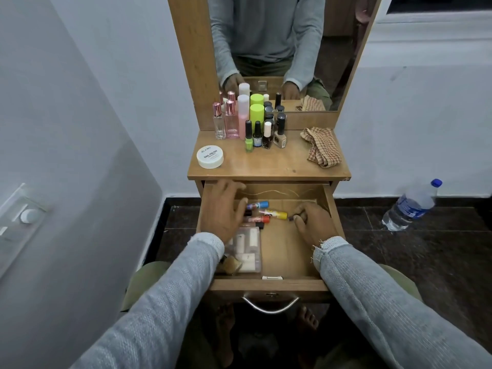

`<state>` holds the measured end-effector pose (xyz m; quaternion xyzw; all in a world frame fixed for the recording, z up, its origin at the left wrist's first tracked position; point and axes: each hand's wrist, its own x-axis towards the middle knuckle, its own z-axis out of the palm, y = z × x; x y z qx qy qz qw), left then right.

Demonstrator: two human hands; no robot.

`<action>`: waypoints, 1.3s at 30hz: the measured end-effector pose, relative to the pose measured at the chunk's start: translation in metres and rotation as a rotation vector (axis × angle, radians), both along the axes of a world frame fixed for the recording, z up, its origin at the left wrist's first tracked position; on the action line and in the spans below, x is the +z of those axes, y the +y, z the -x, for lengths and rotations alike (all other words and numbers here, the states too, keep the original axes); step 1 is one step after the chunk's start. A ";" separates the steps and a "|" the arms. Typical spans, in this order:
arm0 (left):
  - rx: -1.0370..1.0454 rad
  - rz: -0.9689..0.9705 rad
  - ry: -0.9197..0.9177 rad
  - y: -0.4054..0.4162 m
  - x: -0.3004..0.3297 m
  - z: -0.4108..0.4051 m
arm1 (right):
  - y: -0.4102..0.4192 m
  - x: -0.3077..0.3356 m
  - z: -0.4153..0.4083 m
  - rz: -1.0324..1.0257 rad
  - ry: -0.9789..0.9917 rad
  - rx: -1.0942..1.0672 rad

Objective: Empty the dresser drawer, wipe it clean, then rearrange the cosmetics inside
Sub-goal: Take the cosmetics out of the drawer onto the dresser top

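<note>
Sleeved, both hands work the open drawer [269, 284]: right hand [310, 222] pinches a small dark tube, left hand [222, 209] spread over lip balms [262, 211]; emptying half done, wiping pending.

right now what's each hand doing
Left hand: open, fingers spread over the tubes in the drawer.
Right hand: curled round a small dark item.
</note>
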<state>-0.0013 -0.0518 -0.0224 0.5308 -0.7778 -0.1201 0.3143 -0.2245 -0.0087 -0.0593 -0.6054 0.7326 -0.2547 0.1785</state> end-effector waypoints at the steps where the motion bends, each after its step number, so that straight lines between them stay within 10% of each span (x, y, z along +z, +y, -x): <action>1: -0.030 -0.054 -0.006 0.005 -0.006 0.006 | 0.000 0.001 -0.001 0.013 0.022 -0.015; 18: 0.040 -0.318 0.046 0.010 -0.030 0.010 | -0.005 -0.002 0.000 -0.211 0.530 0.143; 30: -0.216 -0.468 0.295 0.017 -0.033 0.019 | 0.006 0.008 -0.033 0.021 -0.193 0.318; 39: 0.199 -0.354 0.664 0.008 -0.015 -0.001 | -0.009 0.006 -0.024 0.078 -0.417 0.010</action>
